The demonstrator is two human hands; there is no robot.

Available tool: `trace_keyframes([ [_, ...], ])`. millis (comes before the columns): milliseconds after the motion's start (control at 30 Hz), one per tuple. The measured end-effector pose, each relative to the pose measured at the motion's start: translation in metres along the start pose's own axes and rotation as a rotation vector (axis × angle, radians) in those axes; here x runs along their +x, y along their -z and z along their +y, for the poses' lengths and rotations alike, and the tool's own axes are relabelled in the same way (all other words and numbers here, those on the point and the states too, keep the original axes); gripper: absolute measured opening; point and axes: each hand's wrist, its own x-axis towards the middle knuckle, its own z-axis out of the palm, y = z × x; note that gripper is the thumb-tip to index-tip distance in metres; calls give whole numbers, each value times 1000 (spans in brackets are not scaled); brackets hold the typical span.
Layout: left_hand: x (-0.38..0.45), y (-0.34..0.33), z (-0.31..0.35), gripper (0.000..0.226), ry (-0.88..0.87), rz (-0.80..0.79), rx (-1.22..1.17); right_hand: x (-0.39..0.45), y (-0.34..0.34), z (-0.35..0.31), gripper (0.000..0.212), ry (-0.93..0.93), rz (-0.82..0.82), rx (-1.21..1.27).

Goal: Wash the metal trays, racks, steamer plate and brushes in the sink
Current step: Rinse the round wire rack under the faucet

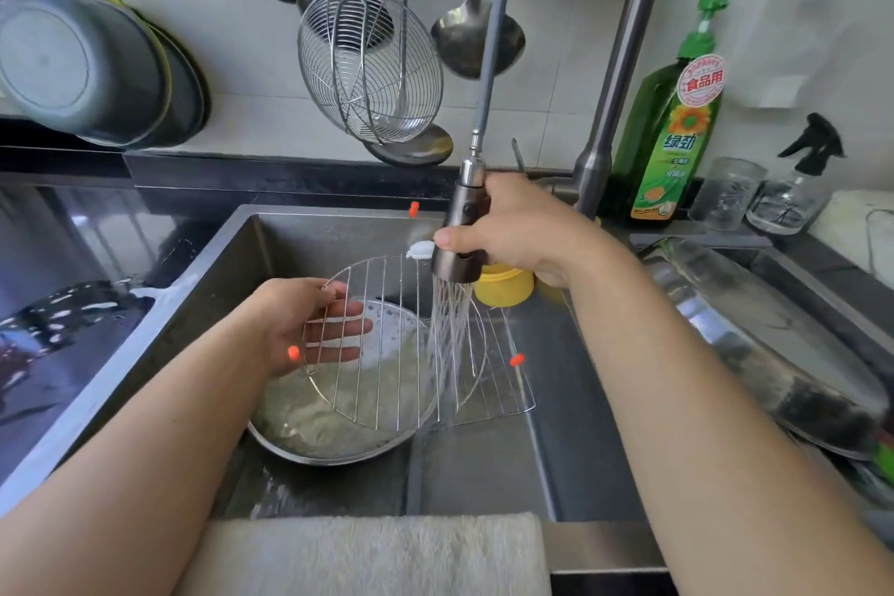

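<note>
Kitchen wall of pale tile, utensils hanging over a steel sink (309, 232) set in a dark counter.

Round wire rack (387, 344): held tilted above the sink's middle, over a metal bowl (338, 431) of cloudy, soapy water that sits toward the sink's near-left part. Orange caps tip the rack's feet. The left hand (309, 324) supports the rack at its left rim, fingers spread behind the wires, thumb at the edge; a light hold rather than a clench. The right hand (513, 227) is wrapped around the pull-out spray head (457, 237), thumb on its front. Water streams from it onto the rack's right half. A second, squarer wire rack (503, 382) lies behind and to the right, lower in the sink. A yellow cup (503, 288) stands near the sink's back edge.

Progress, as a judgement: this rack is in its rinse. The second rack and the bowl look still to be done. No brushes or steamer plate identifiable. Metal pieces, perhaps already washed, lie on the drainer (754, 334) at the right edge.

Folded towel (377, 552) on the near rim. Green detergent bottle (677, 121) at the back-right corner, red seal reading "食品用", label "绿劲". Beside it, a glass jar (728, 191) and a clear spray bottle (798, 189).
</note>
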Motion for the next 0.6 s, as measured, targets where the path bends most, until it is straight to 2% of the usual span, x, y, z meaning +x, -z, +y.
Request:
trace_keyframes([
  [233, -1, 1, 1, 24, 1, 55, -85, -2, 14, 3, 38, -42, 1, -78],
  [333, -2, -2, 1, 21, -4, 52, -111, -7, 16, -5, 47, -48, -101, -37],
  [433, -1, -4, 0, 24, -8, 33, -113, -14, 2, -18, 37, -5, -189, 86],
  [600, -6, -14, -2, 30, 20, -135, -10, -3, -35, -28, 33, 93, -36, 137],
])
